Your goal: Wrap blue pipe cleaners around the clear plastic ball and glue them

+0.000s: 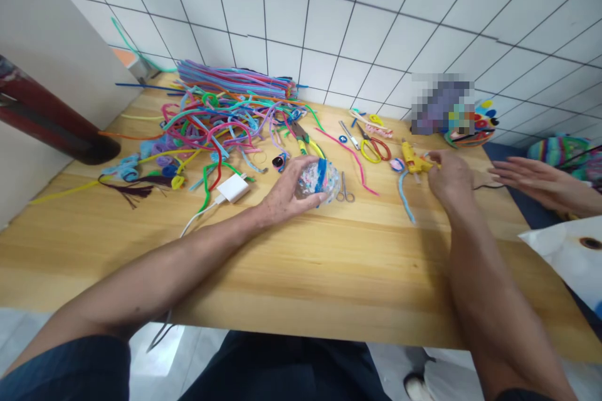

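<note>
My left hand [294, 191] is closed around the side of a clear round container [308, 180], with small colourful bits inside and a blue strip across it. The thumb lies along its near edge. Farther right, my right hand [449, 177] grips the handle end of a yellow hot glue gun [412, 160], which rests on or just above the table. Below the gun's nozzle lies a light-blue pipe cleaner [405, 197]. Small scissors [345, 191] lie just right of the container, and pliers with yellow-green handles [303, 138] lie behind it.
A tangle of pipe cleaners [211, 119] and a purple-blue bundle [235, 79] cover the back left. A white charger [232, 188] trails a cable. Red-and-yellow scissors [371, 145] lie near the tiled wall [329, 25]. At right, another person's hand [540, 185] reaches over the table.
</note>
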A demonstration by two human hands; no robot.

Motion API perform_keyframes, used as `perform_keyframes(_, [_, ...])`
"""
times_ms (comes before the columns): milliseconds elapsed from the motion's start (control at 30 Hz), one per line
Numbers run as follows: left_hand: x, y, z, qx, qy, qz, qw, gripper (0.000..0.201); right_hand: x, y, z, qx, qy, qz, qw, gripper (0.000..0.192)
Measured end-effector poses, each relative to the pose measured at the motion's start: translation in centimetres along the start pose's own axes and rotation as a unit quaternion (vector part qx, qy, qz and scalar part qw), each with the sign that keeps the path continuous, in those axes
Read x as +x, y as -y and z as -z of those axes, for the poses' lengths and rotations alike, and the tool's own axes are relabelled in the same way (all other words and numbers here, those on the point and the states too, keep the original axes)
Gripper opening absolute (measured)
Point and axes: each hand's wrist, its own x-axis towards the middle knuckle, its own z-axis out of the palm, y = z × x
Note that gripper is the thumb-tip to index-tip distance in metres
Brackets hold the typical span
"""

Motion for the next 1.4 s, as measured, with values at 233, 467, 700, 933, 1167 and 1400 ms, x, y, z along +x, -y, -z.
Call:
perform_keyframes(233, [0.0, 0.2, 0.0, 0.003, 0.001, -0.001, 1.0, 0.07, 1.2, -1.3, -2.6, 0.012, 0.051, 0.014, 0.999, 0.041])
perform_keyframes(467, [0.0, 0.2, 0.0, -0.001, 0.004, 0.0, 1.0, 0.07, 1.3, -0.2, -0.6, 0.117, -0.003, -0.015, 0.993, 0.043])
perform_keyframes(700, [0.0, 0.3, -0.2, -0.009, -0.005, 0.0, 1.0, 0.072, -2.0, 3.7, 4.1, 0.299, 0.027, -0.005, 0.954, 0.035])
perform_keyframes(933, [0.3, 0.5, -0.7, -0.024, 0.006, -0.018, 1.0, 0.091, -7.4, 9.0, 4.2, 0.32, 0.133, 0.232, 0.909, 0.022])
perform_keyframes(1167, [0.2, 0.7, -0.5, -0.002, -0.025, -0.013, 1.0, 0.088, -6.5, 9.0, 2.1, 0.203, -0.031, 0.49, 0.847, 0.029])
perform_keyframes(1400, [0.2, 0.6, -0.3, -0.02, -0.026, 0.023, 0.999, 0.087, -6.6, 8.9, 2.5, 0.138, -0.016, 0.54, 0.83, 0.034])
